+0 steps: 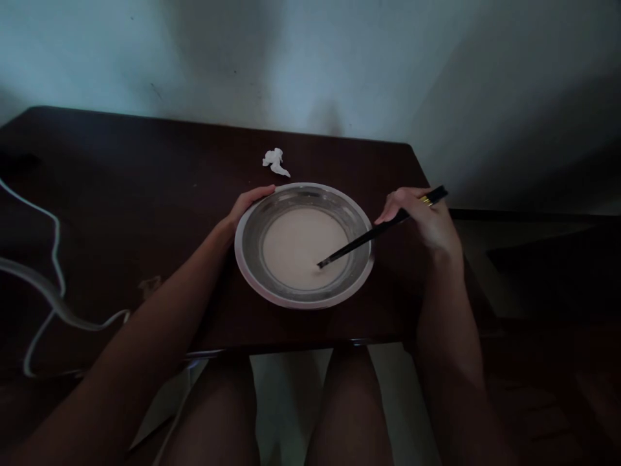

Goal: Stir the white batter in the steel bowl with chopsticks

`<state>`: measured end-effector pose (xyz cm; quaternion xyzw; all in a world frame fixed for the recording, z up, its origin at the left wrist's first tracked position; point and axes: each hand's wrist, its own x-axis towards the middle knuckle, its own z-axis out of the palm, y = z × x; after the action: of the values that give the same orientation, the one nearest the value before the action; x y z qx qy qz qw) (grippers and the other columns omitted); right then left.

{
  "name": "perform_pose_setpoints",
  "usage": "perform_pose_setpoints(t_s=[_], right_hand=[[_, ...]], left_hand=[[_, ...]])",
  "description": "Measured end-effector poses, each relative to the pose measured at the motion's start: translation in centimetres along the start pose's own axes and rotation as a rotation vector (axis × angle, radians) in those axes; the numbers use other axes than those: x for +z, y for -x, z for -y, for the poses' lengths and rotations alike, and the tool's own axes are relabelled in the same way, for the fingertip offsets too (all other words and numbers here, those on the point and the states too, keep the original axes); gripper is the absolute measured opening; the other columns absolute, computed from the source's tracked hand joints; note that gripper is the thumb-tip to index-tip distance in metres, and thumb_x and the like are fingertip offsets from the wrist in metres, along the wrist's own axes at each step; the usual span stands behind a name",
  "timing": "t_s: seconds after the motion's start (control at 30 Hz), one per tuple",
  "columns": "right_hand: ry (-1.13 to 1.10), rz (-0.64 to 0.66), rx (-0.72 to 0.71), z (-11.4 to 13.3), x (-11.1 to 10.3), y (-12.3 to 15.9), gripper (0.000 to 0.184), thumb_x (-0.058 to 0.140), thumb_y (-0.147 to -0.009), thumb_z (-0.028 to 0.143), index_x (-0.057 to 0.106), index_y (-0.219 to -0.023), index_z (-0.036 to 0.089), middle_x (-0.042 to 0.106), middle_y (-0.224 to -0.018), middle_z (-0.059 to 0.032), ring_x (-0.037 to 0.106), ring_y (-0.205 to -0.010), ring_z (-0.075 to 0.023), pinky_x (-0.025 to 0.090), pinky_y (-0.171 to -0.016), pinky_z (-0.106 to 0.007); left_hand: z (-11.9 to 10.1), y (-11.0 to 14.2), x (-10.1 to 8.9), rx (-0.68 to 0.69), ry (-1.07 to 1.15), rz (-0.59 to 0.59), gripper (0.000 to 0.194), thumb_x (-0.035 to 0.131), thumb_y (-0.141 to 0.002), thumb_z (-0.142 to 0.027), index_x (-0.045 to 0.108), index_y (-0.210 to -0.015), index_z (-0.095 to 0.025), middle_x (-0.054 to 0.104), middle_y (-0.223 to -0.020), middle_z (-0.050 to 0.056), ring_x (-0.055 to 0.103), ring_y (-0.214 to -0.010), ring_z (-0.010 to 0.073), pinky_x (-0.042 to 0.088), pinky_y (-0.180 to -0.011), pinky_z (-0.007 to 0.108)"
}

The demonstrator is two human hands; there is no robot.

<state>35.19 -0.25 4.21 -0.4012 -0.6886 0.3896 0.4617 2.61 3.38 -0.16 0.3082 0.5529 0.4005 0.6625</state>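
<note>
A wide metal bowl (248, 262) stands on the dark table, holding a pale, milky liquid (301, 243). Against the bowl's left rim rests my left hand (247, 202), its fingers curled along the outer side and partly hidden by it. My right hand (420, 213), to the right of the bowl, is closed around black chopsticks (376, 231) with gold bands near the upper end. They slant down to the left over the rim, and their tips dip into the liquid right of its middle. Whether the two sticks are pressed fully together I cannot make out.
A crumpled white tissue (276, 162) lies behind the bowl on the dark table (145, 168). White cables (55, 285) loop across the left side. A pale wall (339, 65) rises behind the table, and my legs (226, 408) are below its front edge.
</note>
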Motion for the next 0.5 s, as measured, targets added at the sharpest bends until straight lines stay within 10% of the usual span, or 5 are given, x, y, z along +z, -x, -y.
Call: perform_pose_setpoints(t_s=[0.13, 0.33, 0.5], right_hand=[[-0.005, 0.182, 0.006, -0.1, 1.4, -0.2, 0.041, 0.068, -0.091, 0.06, 0.079, -0.072, 0.025, 0.078, -0.076, -0.0014, 0.069, -0.071, -0.0164, 0.047, -0.057, -0.029], [-0.003, -0.107, -0.035, -0.1, 0.3, -0.3, 0.047, 0.066, -0.094, 0.057, 0.074, -0.061, 0.025, 0.073, -0.065, -0.0013, 0.064, -0.063, -0.0155, 0.046, -0.056, -0.029], [-0.033, 0.201, 0.011, 0.1, 1.3, -0.3, 0.039, 0.069, -0.092, 0.057, 0.078, -0.071, 0.026, 0.077, -0.075, -0.0013, 0.072, -0.074, -0.0173, 0.053, -0.067, -0.031]], left_hand=[[-0.1, 0.3, 0.3, -0.012, 0.023, -0.003, 0.036, 0.054, -0.096, -0.034, 0.076, -0.122, -0.022, 0.081, -0.086, 0.005, 0.076, -0.094, 0.0273, 0.061, -0.088, 0.036], [-0.1, 0.3, 0.3, -0.04, 0.073, -0.023, 0.035, 0.052, -0.097, -0.034, 0.077, -0.118, -0.022, 0.079, -0.077, 0.004, 0.076, -0.08, 0.0247, 0.062, -0.078, 0.034], [-0.1, 0.2, 0.3, -0.03, 0.056, -0.023, 0.034, 0.051, -0.097, -0.031, 0.079, -0.113, -0.02, 0.079, -0.077, 0.004, 0.075, -0.086, 0.0236, 0.06, -0.082, 0.03]])
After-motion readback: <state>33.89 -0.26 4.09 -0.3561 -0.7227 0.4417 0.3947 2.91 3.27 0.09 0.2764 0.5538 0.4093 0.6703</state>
